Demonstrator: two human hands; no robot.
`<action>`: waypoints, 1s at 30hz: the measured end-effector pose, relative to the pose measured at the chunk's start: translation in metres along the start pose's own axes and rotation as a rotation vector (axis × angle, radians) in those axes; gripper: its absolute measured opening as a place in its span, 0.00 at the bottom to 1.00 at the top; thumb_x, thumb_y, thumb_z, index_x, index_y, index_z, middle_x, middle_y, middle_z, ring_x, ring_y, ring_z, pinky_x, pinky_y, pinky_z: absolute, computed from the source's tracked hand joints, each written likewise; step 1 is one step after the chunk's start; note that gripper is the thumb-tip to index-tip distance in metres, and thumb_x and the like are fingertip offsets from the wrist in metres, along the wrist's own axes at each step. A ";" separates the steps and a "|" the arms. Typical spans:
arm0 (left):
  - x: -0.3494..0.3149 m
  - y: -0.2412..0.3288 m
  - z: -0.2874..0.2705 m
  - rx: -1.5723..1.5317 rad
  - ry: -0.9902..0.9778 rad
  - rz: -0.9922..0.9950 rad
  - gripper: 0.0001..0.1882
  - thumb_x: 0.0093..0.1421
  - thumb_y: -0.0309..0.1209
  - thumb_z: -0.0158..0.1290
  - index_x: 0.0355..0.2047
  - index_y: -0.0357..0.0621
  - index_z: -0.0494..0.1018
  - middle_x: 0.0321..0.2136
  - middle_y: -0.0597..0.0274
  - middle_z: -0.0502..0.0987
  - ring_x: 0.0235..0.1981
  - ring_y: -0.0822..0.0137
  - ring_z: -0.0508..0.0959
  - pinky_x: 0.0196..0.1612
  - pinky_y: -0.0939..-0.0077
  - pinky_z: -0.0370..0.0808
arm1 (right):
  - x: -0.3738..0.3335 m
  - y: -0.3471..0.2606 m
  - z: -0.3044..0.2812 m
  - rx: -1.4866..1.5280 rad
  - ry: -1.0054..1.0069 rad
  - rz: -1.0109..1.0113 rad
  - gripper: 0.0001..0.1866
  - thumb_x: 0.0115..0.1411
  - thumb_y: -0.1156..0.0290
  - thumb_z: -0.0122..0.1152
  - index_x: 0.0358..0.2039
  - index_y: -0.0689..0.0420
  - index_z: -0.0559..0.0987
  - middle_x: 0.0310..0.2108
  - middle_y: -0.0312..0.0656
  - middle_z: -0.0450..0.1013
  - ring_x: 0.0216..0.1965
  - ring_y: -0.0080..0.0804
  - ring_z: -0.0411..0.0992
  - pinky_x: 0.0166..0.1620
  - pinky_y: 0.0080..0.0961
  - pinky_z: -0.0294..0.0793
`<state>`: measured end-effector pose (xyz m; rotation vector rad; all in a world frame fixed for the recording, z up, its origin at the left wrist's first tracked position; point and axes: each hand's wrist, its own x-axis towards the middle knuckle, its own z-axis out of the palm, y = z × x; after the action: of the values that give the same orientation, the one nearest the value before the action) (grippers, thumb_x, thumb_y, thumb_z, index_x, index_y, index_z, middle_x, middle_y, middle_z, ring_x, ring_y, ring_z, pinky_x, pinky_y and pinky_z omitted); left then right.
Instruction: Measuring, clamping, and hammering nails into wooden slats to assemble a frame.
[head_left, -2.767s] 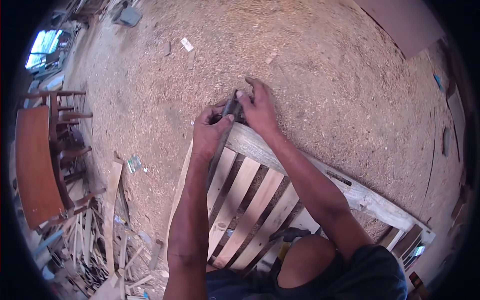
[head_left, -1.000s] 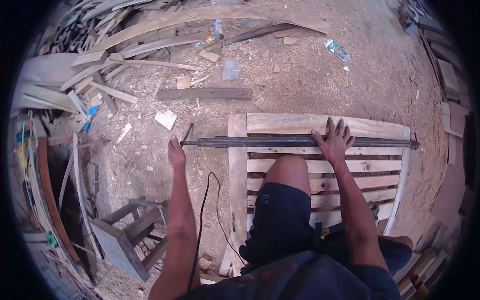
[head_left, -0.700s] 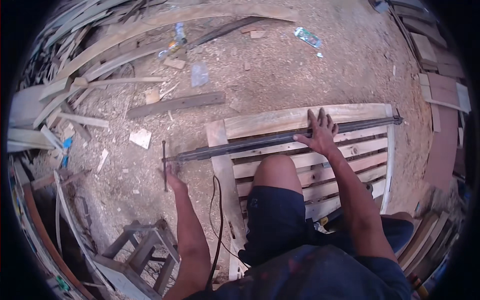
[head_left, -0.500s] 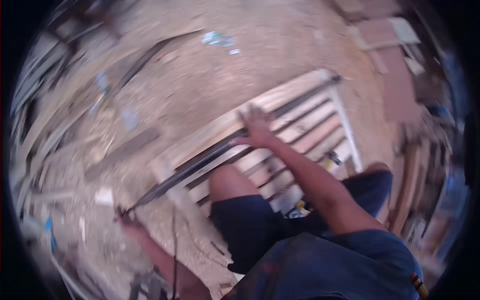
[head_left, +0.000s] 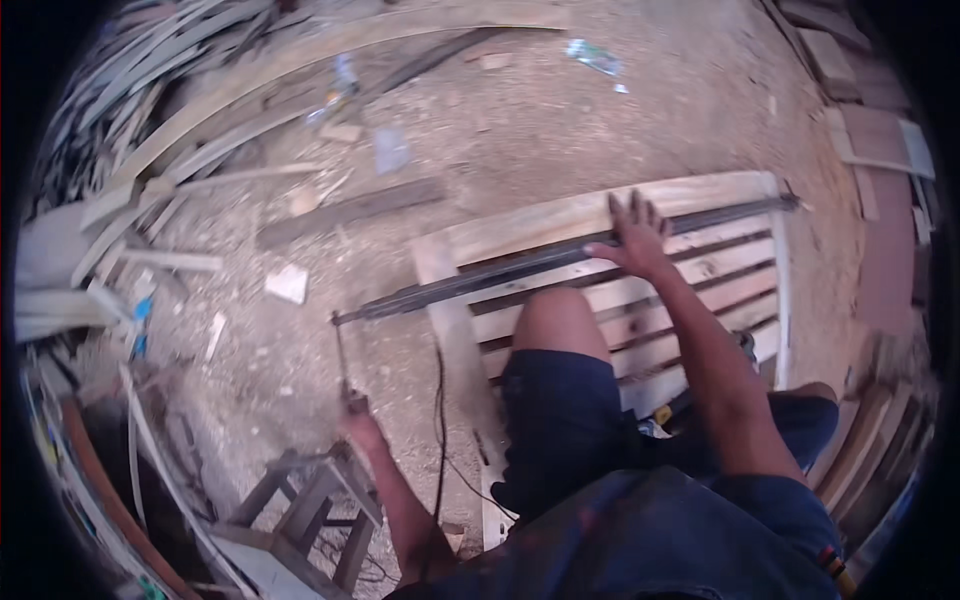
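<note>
A slatted wooden panel [head_left: 602,222] lies on the ground in front of me, with my knee over its near side. Across it runs a long dark metal bar, which looks like a bar clamp [head_left: 520,268]; its left end sticks out past the panel. My right hand [head_left: 640,240] rests on the bar and the top board, fingers spread. To the lower left, my left hand [head_left: 362,422] is closed around the lower end of a thin rod handle [head_left: 340,355], which meets the bar's left end. The fingers there are slightly blurred.
Piled wooden strips [head_left: 150,80] fill the far left. A loose plank [head_left: 350,212] lies beyond the panel. A small wooden stool-like frame [head_left: 300,505] stands by my left forearm. A dark cable [head_left: 440,430] hangs near it. Boards [head_left: 885,240] line the right side.
My view has swung left, so everything appears shifted right. My left hand, earlier close to the bar's left end, is now farther from it, with the rod visible between. My right hand stays on the bar.
</note>
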<state>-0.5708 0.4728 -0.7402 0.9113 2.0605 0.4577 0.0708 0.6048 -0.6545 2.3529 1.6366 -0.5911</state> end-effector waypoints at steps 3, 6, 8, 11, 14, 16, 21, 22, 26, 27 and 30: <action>0.022 -0.054 -0.004 0.317 0.040 0.146 0.39 0.69 0.34 0.56 0.76 0.38 0.56 0.77 0.44 0.52 0.70 0.52 0.67 0.73 0.58 0.61 | -0.004 -0.026 -0.007 0.056 -0.017 -0.038 0.68 0.45 0.16 0.63 0.80 0.34 0.50 0.80 0.63 0.36 0.78 0.71 0.36 0.72 0.75 0.35; 0.066 -0.034 -0.011 0.293 0.225 0.163 0.39 0.70 0.40 0.57 0.76 0.39 0.57 0.77 0.40 0.53 0.74 0.48 0.61 0.76 0.60 0.55 | -0.006 -0.038 0.005 0.084 -0.027 -0.050 0.68 0.45 0.16 0.63 0.80 0.33 0.49 0.80 0.63 0.36 0.78 0.73 0.36 0.72 0.75 0.35; 0.092 0.043 0.010 -0.155 0.244 0.243 0.36 0.71 0.42 0.56 0.73 0.38 0.61 0.72 0.41 0.61 0.71 0.49 0.64 0.73 0.60 0.59 | -0.004 -0.031 0.002 0.041 -0.029 -0.023 0.68 0.45 0.16 0.62 0.81 0.33 0.48 0.80 0.63 0.37 0.78 0.73 0.36 0.72 0.76 0.35; 0.113 0.123 0.023 -0.287 0.112 0.154 0.29 0.72 0.42 0.55 0.66 0.37 0.70 0.59 0.46 0.75 0.59 0.57 0.75 0.61 0.63 0.71 | -0.001 -0.019 -0.003 0.007 -0.045 -0.010 0.69 0.46 0.16 0.62 0.81 0.35 0.47 0.80 0.64 0.37 0.78 0.74 0.36 0.71 0.76 0.35; 0.162 0.124 0.004 -0.291 -0.147 0.129 0.18 0.71 0.39 0.54 0.52 0.38 0.79 0.40 0.59 0.81 0.36 0.70 0.78 0.36 0.72 0.75 | 0.006 -0.012 -0.006 0.039 -0.040 -0.053 0.69 0.47 0.16 0.61 0.81 0.39 0.49 0.79 0.67 0.37 0.78 0.75 0.37 0.71 0.77 0.35; 0.211 0.121 -0.052 -0.033 -0.146 0.316 0.11 0.69 0.34 0.57 0.45 0.41 0.80 0.34 0.63 0.79 0.32 0.69 0.78 0.33 0.71 0.76 | 0.037 -0.014 0.020 0.157 0.100 -0.161 0.69 0.46 0.16 0.61 0.80 0.44 0.53 0.78 0.71 0.37 0.78 0.76 0.36 0.71 0.80 0.34; 0.188 0.160 0.035 -0.164 -0.184 0.152 0.10 0.70 0.32 0.54 0.37 0.37 0.77 0.21 0.55 0.79 0.21 0.64 0.80 0.24 0.70 0.77 | 0.034 0.054 -0.010 0.175 0.049 -0.100 0.72 0.43 0.14 0.61 0.80 0.43 0.51 0.79 0.68 0.37 0.77 0.77 0.37 0.72 0.75 0.33; 0.188 0.180 0.054 -0.148 -0.223 0.134 0.11 0.70 0.33 0.54 0.35 0.37 0.76 0.17 0.55 0.77 0.17 0.63 0.78 0.20 0.68 0.75 | 0.029 0.068 -0.010 0.163 0.063 -0.039 0.72 0.43 0.14 0.61 0.80 0.43 0.51 0.79 0.68 0.37 0.77 0.77 0.37 0.72 0.75 0.33; 0.220 0.192 0.003 0.436 -0.141 0.264 0.23 0.71 0.48 0.56 0.34 0.35 0.74 0.15 0.55 0.75 0.14 0.63 0.73 0.17 0.65 0.70 | 0.030 0.051 -0.033 0.266 0.094 -0.094 0.71 0.43 0.15 0.62 0.80 0.44 0.52 0.79 0.67 0.36 0.78 0.76 0.36 0.73 0.75 0.33; 0.213 0.186 0.010 0.367 -0.101 0.154 0.26 0.70 0.51 0.56 0.35 0.35 0.74 0.18 0.54 0.76 0.17 0.63 0.73 0.18 0.66 0.70 | 0.029 0.051 -0.037 0.269 0.078 -0.098 0.71 0.43 0.16 0.62 0.80 0.44 0.52 0.79 0.66 0.36 0.78 0.75 0.36 0.73 0.75 0.33; 0.139 0.151 0.084 0.019 -0.117 -0.005 0.36 0.69 0.59 0.55 0.50 0.31 0.75 0.39 0.47 0.82 0.35 0.56 0.82 0.32 0.58 0.79 | 0.020 0.082 -0.032 0.214 0.044 -0.039 0.71 0.43 0.16 0.63 0.80 0.44 0.52 0.79 0.66 0.37 0.78 0.74 0.36 0.73 0.75 0.34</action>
<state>-0.4927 0.6768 -0.7760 0.9221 1.9632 0.3733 0.1596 0.6056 -0.6387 2.5033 1.7199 -0.7625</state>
